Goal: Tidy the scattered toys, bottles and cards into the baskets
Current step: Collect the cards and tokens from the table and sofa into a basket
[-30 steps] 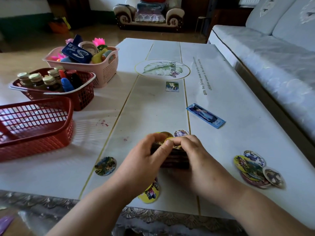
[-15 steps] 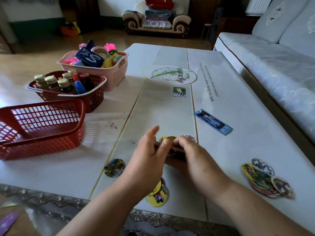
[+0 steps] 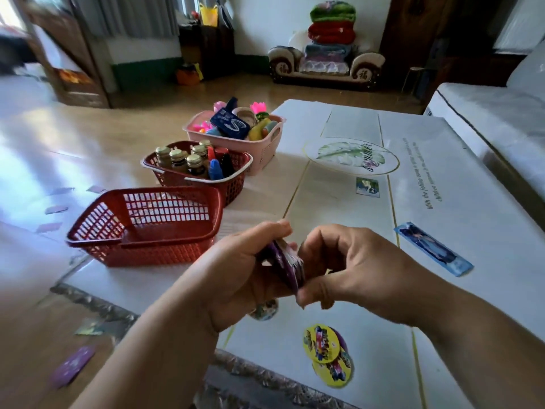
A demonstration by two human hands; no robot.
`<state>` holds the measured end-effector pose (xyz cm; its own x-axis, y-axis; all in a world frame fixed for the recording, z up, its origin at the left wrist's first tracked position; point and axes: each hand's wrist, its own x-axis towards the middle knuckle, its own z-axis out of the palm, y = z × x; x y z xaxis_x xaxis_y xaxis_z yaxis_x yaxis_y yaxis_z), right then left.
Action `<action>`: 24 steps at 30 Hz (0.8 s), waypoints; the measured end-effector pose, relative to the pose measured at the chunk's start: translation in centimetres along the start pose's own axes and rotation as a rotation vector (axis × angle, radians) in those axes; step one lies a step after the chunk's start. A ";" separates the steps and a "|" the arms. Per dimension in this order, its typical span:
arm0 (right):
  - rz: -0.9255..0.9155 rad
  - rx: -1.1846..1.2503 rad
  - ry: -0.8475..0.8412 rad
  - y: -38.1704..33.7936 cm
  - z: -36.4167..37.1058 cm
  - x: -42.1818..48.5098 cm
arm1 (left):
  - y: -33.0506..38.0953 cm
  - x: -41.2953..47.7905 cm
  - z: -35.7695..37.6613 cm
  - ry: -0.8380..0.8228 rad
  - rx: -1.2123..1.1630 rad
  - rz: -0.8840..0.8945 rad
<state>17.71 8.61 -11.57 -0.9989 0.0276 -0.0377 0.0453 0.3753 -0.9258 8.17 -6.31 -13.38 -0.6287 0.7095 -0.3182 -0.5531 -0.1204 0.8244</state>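
A stack of purple-backed cards (image 3: 287, 265) is lifted off the white table (image 3: 460, 290) between both hands. My left hand (image 3: 244, 271) grips the stack from the left, and my right hand (image 3: 351, 268) pinches its right edge. Just left of the hands stands a red basket (image 3: 147, 225) with nothing visible in it. Behind it, a second red basket (image 3: 200, 169) holds small bottles, and a pink basket (image 3: 236, 131) holds toys. Round yellow discs (image 3: 324, 349) lie near the table's front edge. A long blue card (image 3: 433, 249) and a small square card (image 3: 367, 187) lie farther out.
One more round disc (image 3: 264, 309) peeks out under my left hand. Purple cards (image 3: 72, 366) lie scattered on the wooden floor to the left. A grey sofa (image 3: 495, 119) runs along the table's right side. An armchair piled with blankets (image 3: 327, 51) stands at the far wall.
Both hands have raised the card stack off the table and carried it left toward the near red basket. The view has swung left and up, so the discs at the right are out of frame.
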 end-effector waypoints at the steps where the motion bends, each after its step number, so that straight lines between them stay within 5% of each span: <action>1: -0.005 -0.030 0.006 -0.4 0.3 0.3 | 0.3 -0.2 -0.4 0.010 -0.024 0.023; 9: -0.318 -0.535 0.299 -4.5 4.2 4.6 | 3.3 -1.5 -3.4 0.341 0.023 0.346; 14: -0.349 -0.736 0.109 -7.2 6.1 10.1 | 5.8 -3.0 -5.8 0.516 0.017 0.469; 20: -0.029 -0.424 -0.005 -7.6 7.8 18.2 | 9.4 -6.3 -10.6 0.827 0.119 0.617; 24: 0.196 -0.328 -0.158 -6.8 10.9 21.8 | 9.9 -6.3 -12.7 0.941 0.317 0.557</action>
<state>-4.45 -3.41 -10.15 -0.9592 -0.0053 -0.2828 0.2109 0.6531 -0.7273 -0.31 -20.79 -9.19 -0.9783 -0.2066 0.0143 0.0104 0.0197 0.9998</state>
